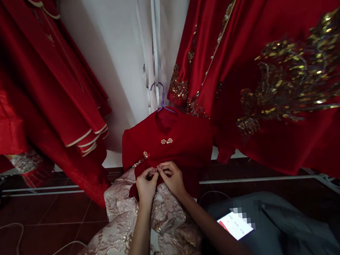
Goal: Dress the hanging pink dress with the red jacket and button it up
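One bare left hand [146,184] and one bare right hand [172,177] come together, fingertips pinched on a small, pale ornamental fastening [159,167] low on the front of a deep-red cloth top [185,132], which is on a slim purple hanger [163,98]. The fastening could slip, being tiny in dim light, and a hard tug could shift the hanger or drag the crumpled pink-and-gold brocade cloth [119,201] bunched just beneath.

A clothing shop or costume room, it seems: red garments [61,81] (one glittering with gold sequins [297,82]) hang above white rails [252,180] and dark floor tiles [55,209].
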{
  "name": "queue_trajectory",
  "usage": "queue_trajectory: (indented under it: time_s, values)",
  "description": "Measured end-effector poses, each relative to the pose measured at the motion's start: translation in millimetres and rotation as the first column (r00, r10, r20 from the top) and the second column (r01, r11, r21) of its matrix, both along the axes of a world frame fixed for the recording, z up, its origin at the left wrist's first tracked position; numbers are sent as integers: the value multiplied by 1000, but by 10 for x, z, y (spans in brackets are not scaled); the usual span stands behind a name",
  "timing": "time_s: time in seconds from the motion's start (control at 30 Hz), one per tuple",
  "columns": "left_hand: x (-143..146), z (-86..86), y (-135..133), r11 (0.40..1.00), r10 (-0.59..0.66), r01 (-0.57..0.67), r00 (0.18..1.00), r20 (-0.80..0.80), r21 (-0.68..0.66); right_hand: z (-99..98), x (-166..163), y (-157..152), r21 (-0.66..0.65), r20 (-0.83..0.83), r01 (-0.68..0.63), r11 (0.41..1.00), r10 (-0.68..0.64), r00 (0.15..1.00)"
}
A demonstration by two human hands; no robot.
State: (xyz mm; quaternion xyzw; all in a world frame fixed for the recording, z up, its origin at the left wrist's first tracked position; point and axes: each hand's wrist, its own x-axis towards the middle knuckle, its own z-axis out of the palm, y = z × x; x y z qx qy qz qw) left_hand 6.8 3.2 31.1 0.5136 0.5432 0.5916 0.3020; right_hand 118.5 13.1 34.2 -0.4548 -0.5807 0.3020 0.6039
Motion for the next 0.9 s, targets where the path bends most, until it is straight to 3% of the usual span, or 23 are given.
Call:
queue_trajectory:
  time_s: [0.37,0.5,0.67,0.77,0.9]
  values:
    - [-61,61,-12,995,-68,78,986,-152,67,14,2,-10,16,21,-12,1000,11,1000]
    - [-32,-2,9,989,86,-69,988,-128,134,-26,-6,-35,69,37,14,998,-16,999]
    - [-25,16,-38,932,289,-271,956,-42,241,-112,16,-114,209,-71,185,960,-174,982]
    - [-17,66,-83,940,283,-236,943,-175,246,-121,33,-144,247,-63,204,947,-194,979]
    - [20,85,-112,977,169,-107,917,-363,185,-114,42,-133,228,-48,221,948,-215,975]
